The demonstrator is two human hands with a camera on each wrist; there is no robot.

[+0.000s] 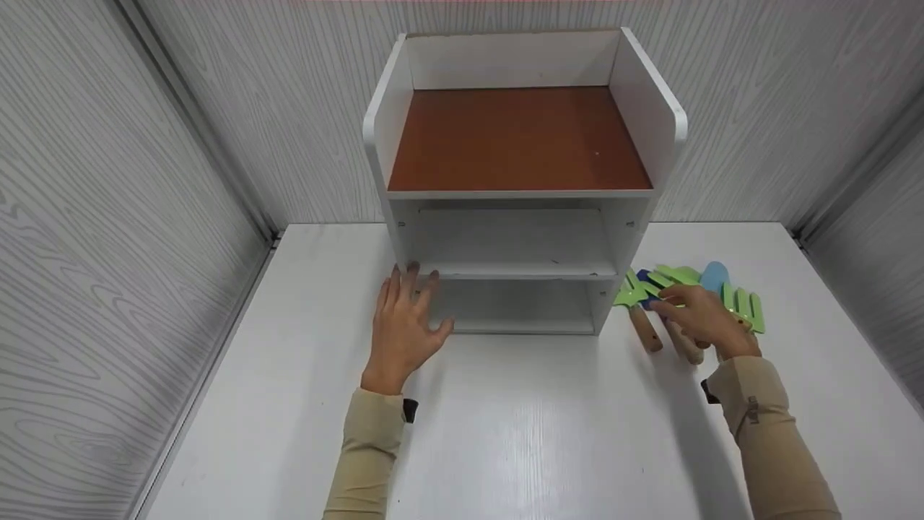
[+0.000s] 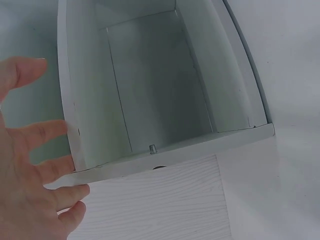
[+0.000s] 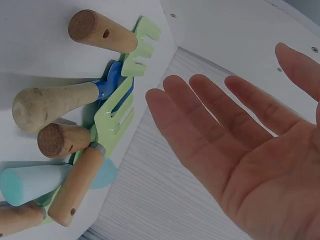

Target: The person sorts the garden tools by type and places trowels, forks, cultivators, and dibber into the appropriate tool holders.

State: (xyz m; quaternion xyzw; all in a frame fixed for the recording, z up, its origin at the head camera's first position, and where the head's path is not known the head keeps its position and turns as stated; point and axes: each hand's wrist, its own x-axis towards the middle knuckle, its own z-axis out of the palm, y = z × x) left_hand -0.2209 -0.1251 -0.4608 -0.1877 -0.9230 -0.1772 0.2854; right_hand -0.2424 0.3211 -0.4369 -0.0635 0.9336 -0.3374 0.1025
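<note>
My left hand (image 1: 406, 328) is spread at the left front edge of a white shelf unit (image 1: 516, 276). In the left wrist view its fingertips are right at the corner of a shelf board (image 2: 125, 167), and it grips nothing. To the right of the unit, my right hand (image 1: 696, 314) hovers over a cluster of small garden tools, palm showing and fingers extended, holding nothing. Among them are green hand forks (image 3: 112, 117) with wooden handles (image 3: 77, 185), a blue-headed tool (image 3: 109, 82) with a pale wooden handle, and a light blue tool (image 3: 37, 182).
The shelf unit has a reddish-brown top (image 1: 516, 141) with raised white sides and two open compartments below. It stands on a white table (image 1: 498, 426) against a wood-grained panel (image 1: 289, 108). More grained panels rise at left and right.
</note>
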